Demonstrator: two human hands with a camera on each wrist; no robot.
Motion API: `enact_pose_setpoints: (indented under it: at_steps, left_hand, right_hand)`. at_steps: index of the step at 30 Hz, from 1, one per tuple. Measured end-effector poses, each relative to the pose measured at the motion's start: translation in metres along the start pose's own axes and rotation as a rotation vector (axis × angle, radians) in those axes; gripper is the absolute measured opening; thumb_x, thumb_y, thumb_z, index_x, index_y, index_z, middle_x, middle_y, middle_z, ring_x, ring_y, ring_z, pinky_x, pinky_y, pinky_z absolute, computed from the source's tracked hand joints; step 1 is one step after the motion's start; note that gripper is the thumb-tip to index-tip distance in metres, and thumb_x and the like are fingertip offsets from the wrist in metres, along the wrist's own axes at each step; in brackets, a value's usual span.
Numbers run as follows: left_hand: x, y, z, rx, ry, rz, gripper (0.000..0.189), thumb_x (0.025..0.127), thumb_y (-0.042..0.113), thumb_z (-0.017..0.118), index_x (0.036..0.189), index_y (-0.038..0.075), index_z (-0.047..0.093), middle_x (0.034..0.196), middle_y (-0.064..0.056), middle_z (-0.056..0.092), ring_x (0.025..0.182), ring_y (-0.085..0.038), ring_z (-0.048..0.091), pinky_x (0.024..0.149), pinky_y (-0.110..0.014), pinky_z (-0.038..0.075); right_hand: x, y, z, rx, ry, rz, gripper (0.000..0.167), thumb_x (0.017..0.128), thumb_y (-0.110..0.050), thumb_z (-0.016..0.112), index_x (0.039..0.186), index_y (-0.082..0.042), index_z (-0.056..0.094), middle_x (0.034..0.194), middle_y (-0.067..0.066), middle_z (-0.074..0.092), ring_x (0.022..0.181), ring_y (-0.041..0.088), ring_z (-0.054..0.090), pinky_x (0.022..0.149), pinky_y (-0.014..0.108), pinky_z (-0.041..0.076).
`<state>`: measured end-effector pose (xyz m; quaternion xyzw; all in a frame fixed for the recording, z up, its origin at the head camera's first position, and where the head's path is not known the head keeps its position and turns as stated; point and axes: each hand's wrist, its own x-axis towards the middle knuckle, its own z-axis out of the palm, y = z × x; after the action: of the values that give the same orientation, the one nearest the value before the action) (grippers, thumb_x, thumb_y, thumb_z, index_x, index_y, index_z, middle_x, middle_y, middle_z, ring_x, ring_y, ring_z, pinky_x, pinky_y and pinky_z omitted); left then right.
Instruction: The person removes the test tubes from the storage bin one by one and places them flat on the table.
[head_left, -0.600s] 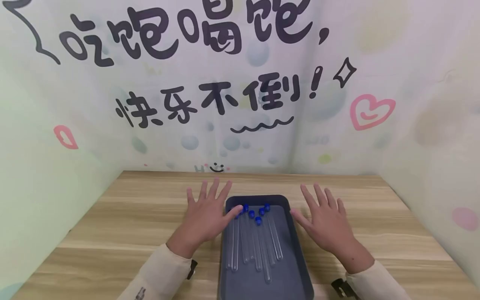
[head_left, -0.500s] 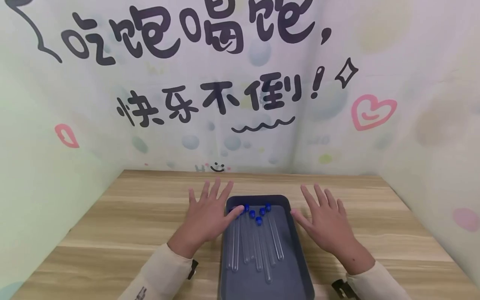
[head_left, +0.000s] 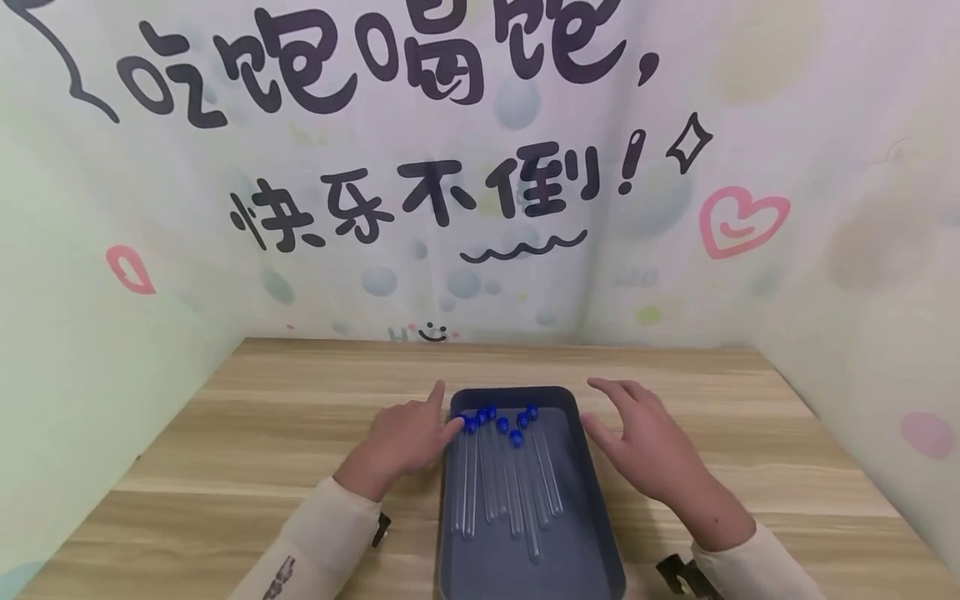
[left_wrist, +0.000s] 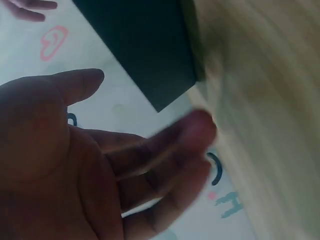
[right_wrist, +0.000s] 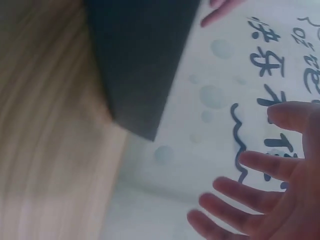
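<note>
Several clear test tubes [head_left: 533, 508] with blue caps lie in a dark grey tray [head_left: 577, 575], their caps toward its far end. My left hand [head_left: 397, 442] is at the tray's left side, its thumb tip overlapping the rim by the leftmost caps in the head view. Its fingers bend loosely and hold nothing; in the left wrist view the palm [left_wrist: 45, 165] is bare beside the tray's dark wall [left_wrist: 150, 55]. My right hand [head_left: 648, 437] hovers by the tray's right rim, fingers spread and slightly bent. Nothing is in the right palm [right_wrist: 295, 205] in its wrist view.
The tray stands on a wood-grain table [head_left: 247, 467]. Behind it hangs a white printed cloth [head_left: 337, 292] with large black characters, and pale walls [head_left: 862, 350] close in both sides. A dark wrist strap [head_left: 678, 575] shows at the right cuff.
My left hand's fingers have gone from spread and straight to bent, and its thumb has drawn back left, uncovering some caps. My right fingers have bent inward a little toward the tray.
</note>
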<state>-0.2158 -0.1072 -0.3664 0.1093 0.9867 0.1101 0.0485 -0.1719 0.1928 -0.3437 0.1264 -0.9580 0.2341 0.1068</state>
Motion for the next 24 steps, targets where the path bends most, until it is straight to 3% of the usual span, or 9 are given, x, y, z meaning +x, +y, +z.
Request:
enact_pose_setpoints:
  at_steps: [2,8,11,12,15,19,24]
  left_hand:
    - [0.002,-0.002,0.001,-0.025,-0.026,0.000,0.072,0.103,0.047,0.047,0.157,0.003,0.027,0.081,-0.011,0.068,0.062,-0.020,0.057,0.052,-0.034,0.045]
    - [0.005,-0.004,0.005,-0.074,-0.081,0.010,0.069,0.105,0.041,0.047,0.156,0.000,0.026,0.122,-0.022,0.068,0.069,-0.021,0.059,0.061,-0.038,0.050]
    - [0.005,-0.006,0.006,-0.115,-0.099,0.021,0.066,0.105,0.036,0.047,0.156,-0.001,0.026,0.129,-0.020,0.065,0.063,-0.019,0.056,0.058,-0.036,0.049]
    - [0.004,-0.007,0.006,-0.134,-0.105,0.029,0.065,0.106,0.034,0.046,0.156,-0.002,0.026,0.127,-0.019,0.065,0.060,-0.018,0.055,0.056,-0.035,0.048]
    - [0.004,-0.010,0.008,-0.227,-0.143,0.048,0.064,0.107,0.029,0.045,0.157,-0.003,0.022,0.094,-0.014,0.070,0.048,-0.016,0.051,0.048,-0.031,0.045]
    - [0.005,-0.012,0.010,-0.357,-0.186,0.081,0.064,0.107,0.023,0.043,0.157,-0.005,0.014,0.059,-0.006,0.060,0.044,-0.017,0.057,0.047,-0.029,0.049]
    - [0.008,-0.012,0.013,-0.520,-0.226,0.081,0.065,0.107,0.015,0.042,0.158,-0.004,0.007,0.061,-0.012,0.062,0.047,-0.021,0.063,0.045,-0.033,0.056]
  right_hand:
    - [0.002,-0.006,-0.003,0.049,-0.006,-0.007,0.050,0.102,-0.042,0.054,0.143,-0.013,0.052,0.141,0.016,0.054,0.126,0.038,0.053,0.097,0.058,0.051]
    - [0.011,-0.028,-0.009,0.170,-0.034,-0.036,0.040,0.100,-0.026,0.061,0.138,-0.012,0.057,0.126,0.011,0.064,0.108,0.030,0.063,0.085,0.044,0.059]
    - [0.017,-0.039,-0.007,0.168,-0.043,-0.064,0.036,0.097,-0.015,0.065,0.132,-0.009,0.061,0.115,0.012,0.067,0.096,0.024,0.067,0.077,0.037,0.060]
    - [0.019,-0.042,-0.005,0.168,-0.051,-0.069,0.036,0.096,-0.012,0.066,0.131,-0.008,0.062,0.112,0.012,0.067,0.092,0.023,0.067,0.073,0.034,0.060]
    - [0.025,-0.049,0.000,0.183,-0.086,-0.064,0.033,0.095,-0.010,0.067,0.128,-0.008,0.064,0.108,0.012,0.068,0.086,0.018,0.068,0.068,0.030,0.059]
    - [0.030,-0.055,0.005,0.247,-0.142,-0.043,0.031,0.095,-0.010,0.067,0.125,-0.009,0.065,0.109,0.011,0.069,0.088,0.018,0.068,0.072,0.032,0.061]
    - [0.035,-0.062,0.012,0.341,-0.173,-0.028,0.026,0.095,-0.009,0.067,0.120,-0.011,0.067,0.109,0.009,0.071,0.092,0.019,0.068,0.075,0.036,0.061]
